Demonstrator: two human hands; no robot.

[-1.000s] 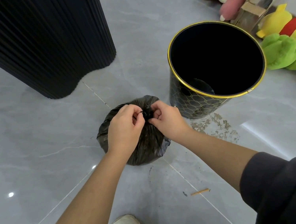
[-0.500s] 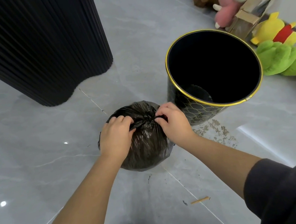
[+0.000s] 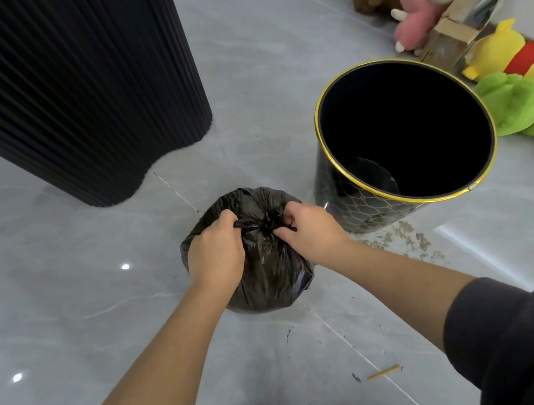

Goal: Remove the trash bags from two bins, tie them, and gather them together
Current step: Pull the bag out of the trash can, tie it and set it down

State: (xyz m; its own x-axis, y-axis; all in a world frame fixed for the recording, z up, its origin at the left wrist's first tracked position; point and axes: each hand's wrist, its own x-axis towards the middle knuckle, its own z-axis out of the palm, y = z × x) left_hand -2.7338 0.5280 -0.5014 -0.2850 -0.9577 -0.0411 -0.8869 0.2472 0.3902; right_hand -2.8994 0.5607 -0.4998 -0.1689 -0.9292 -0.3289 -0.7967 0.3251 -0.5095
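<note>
Left hand gripping one tail of the knot, soft squashy black trash bag on the floor, right hand pinching the other tail, all just left of the gold-rimmed bin; probably light, thin, slippery, so best lifted by the knot.

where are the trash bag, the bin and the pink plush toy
trash bag (image 3: 269, 271): head view, front side below the knot
bin (image 3: 357, 204): head view, patterned outer wall
pink plush toy (image 3: 416, 20): head view, its belly
</note>
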